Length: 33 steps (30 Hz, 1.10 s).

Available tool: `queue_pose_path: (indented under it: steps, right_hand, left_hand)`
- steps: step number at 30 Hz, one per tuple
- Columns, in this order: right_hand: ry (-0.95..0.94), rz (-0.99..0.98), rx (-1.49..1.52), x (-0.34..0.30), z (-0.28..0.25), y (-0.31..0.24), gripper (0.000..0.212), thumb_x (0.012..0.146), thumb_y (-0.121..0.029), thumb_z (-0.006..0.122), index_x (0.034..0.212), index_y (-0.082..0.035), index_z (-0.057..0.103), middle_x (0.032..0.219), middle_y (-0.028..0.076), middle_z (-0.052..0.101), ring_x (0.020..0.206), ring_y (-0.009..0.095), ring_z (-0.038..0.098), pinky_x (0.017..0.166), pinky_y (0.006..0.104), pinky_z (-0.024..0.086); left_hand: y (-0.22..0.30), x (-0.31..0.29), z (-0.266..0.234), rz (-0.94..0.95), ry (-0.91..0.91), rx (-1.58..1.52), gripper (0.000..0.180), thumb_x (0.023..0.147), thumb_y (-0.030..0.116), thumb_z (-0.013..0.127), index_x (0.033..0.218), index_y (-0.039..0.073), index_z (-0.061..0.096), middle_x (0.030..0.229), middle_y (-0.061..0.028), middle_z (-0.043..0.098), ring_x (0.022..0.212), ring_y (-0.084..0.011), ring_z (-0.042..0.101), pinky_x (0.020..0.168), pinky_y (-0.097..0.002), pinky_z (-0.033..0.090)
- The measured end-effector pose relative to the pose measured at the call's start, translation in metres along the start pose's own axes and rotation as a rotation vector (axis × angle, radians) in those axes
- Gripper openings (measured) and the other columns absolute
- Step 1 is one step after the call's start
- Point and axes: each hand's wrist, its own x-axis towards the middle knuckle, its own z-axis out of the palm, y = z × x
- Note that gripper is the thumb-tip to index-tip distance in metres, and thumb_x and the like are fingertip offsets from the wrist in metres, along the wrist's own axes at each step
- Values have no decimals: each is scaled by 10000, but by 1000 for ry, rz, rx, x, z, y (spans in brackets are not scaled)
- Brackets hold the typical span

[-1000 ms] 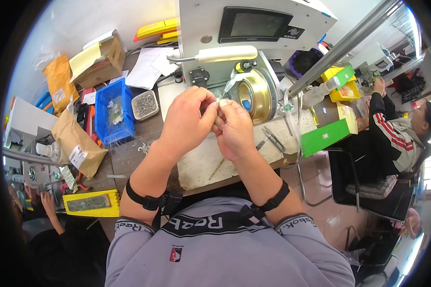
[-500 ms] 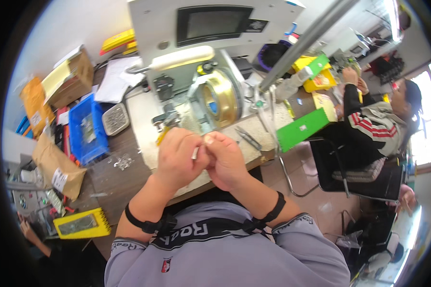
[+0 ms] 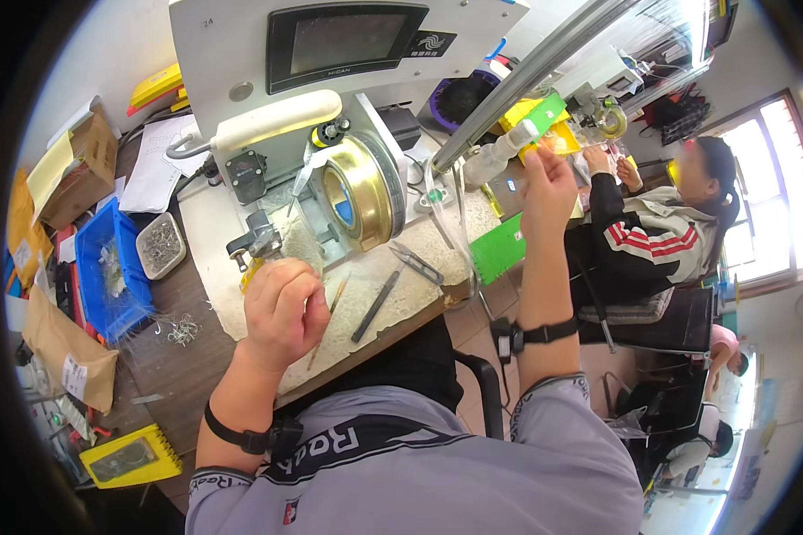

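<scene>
My left hand is closed, its fingers curled, over the front of the pale work mat. Whatever it may hold is hidden. Just beyond it is a small metal fixture on the machine, beside a gold-coloured wheel. My right hand is raised at the far right with its fingertips pinched together, beside a clear plastic bottle and a yellow bin. Anything between those fingertips is too small to make out. A dark slim tool and a pair of tweezers lie on the mat.
A blue tray, a white dish of small metal parts and a loose heap of metal pieces are on the left. The machine's screen faces me. A metal post slants across. A co-worker sits at right.
My hands were together over the mat's front edge and are now apart. The right one has reached far out to the right; the left has shifted slightly left. The view has moved too.
</scene>
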Motion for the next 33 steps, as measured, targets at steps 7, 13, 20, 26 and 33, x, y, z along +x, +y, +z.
queue_pose_path:
  steps: [7, 13, 20, 26, 33]
  right_hand:
    - [-277, 49, -368, 60, 1, 17, 340, 861, -263, 840, 990, 20, 704, 779, -24, 597, 671, 65, 520, 608, 257, 422]
    - [92, -249, -157, 46, -3, 12, 242, 950, -228, 757, 1011, -1, 701, 784, -26, 606, 653, 60, 518, 579, 240, 399]
    - [82, 41, 609, -56, -16, -25, 366, 1037, -386, 605, 1145, -39, 651, 725, 20, 580, 610, 131, 524, 528, 271, 392]
    - [-204, 396, 1010, -159, 11, -56, 480, 1034, -440, 587, 1309, -47, 587, 1025, 88, 701, 769, 181, 620, 578, 305, 479]
    - [-559, 492, 1087, -196, 30, -50, 580, 1056, -526, 508, 1407, -65, 523, 1003, 67, 550, 729, 178, 514, 576, 291, 406]
  left_hand:
    - [-3, -4, -2, 17, -1, -8, 217, 749, -47, 686, 933, 30, 600, 925, -119, 639, 810, -304, 641, 698, -390, 517]
    - [-1, -5, -5, 8, -21, -36, 211, 774, -83, 656, 944, 21, 590, 957, -140, 646, 846, -322, 653, 736, -399, 523]
    - [-9, -11, -3, 17, -36, -37, 223, 784, -74, 665, 979, 20, 612, 994, -146, 653, 865, -318, 660, 738, -397, 540]
    - [-10, -15, -4, 39, -35, -31, 269, 777, -83, 676, 1021, 20, 630, 1074, -159, 650, 929, -330, 681, 796, -398, 568]
    - [-12, -10, 4, 94, 77, 28, 261, 694, -91, 697, 919, 22, 631, 1098, -129, 704, 893, -275, 698, 678, -333, 571]
